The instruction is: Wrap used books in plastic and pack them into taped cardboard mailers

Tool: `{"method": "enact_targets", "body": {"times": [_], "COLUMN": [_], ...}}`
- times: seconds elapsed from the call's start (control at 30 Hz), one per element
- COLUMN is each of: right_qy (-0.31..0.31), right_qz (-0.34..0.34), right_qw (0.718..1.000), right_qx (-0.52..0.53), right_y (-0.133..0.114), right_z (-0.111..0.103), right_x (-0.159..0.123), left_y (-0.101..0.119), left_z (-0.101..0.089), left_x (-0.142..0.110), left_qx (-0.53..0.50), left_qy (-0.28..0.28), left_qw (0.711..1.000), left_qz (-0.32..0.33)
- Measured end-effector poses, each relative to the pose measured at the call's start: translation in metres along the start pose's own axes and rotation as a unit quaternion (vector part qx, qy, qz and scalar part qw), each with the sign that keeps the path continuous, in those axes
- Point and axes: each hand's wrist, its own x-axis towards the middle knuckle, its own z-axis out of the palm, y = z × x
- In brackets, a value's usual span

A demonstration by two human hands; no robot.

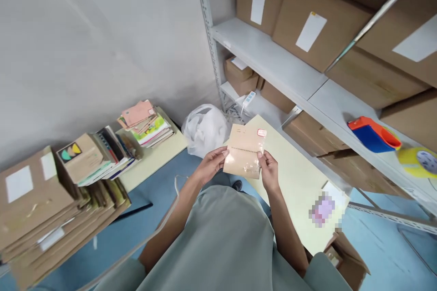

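Note:
A tan paper envelope [243, 157] with a line of dark print across its middle and a small red-and-white stamp-like mark at the upper right is held up in front of me. My left hand [212, 163] pinches its left edge between thumb and fingers. On the opposite edge, my right hand [269, 168] grips it with the thumb on the front. Glossy reflections on its surface suggest a clear sleeve or film. Behind and below it lies a pale yellow tabletop [290, 163].
At left, books and envelopes [138, 116] are stacked beside flattened cardboard boxes [34, 204]. A white plastic bag [205, 129] sits in the corner. Metal shelving [266, 50] with cartons stands at right, holding an orange-and-blue object [372, 135] and a yellow tape roll [418, 162]. A cable crosses my left arm.

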Motion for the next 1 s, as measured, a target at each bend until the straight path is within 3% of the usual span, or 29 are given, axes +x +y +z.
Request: {"method": "enact_targets", "body": {"times": [0.27, 0.37, 0.47, 0.67, 0.8, 0.9, 1.0], "right_qy": [-0.029, 0.015, 0.069, 0.023, 0.107, 0.190, 0.202], "right_qz": [0.004, -0.005, -0.019, -0.004, -0.018, -0.018, -0.017], "right_qw": [0.999, 0.999, 0.994, 0.999, 0.993, 0.980, 0.979], "right_qx": [-0.016, -0.051, -0.084, -0.022, -0.044, -0.064, -0.022], "right_y": [0.011, 0.026, 0.038, 0.034, 0.026, 0.024, 0.021], "right_z": [0.007, -0.001, -0.005, 0.010, 0.005, -0.018, -0.044], "right_x": [0.003, 0.004, 0.001, -0.017, -0.021, -0.021, -0.027], "left_y": [-0.008, -0.016, -0.024, -0.042, -0.048, -0.045, -0.037], "left_z": [-0.012, -0.007, 0.007, 0.054, 0.080, 0.091, 0.098], "left_x": [-0.013, -0.006, 0.002, 0.011, 0.012, 0.017, 0.027], "left_qx": [-0.001, 0.023, 0.075, 0.239, 0.345, 0.303, 0.226], "left_qy": [0.067, 0.089, 0.088, 0.065, 0.011, -0.087, -0.129], "left_qw": [0.998, 0.996, 0.992, 0.961, 0.930, 0.943, 0.963], "left_qz": [0.007, 0.015, 0.049, 0.124, 0.124, 0.108, 0.063]}}
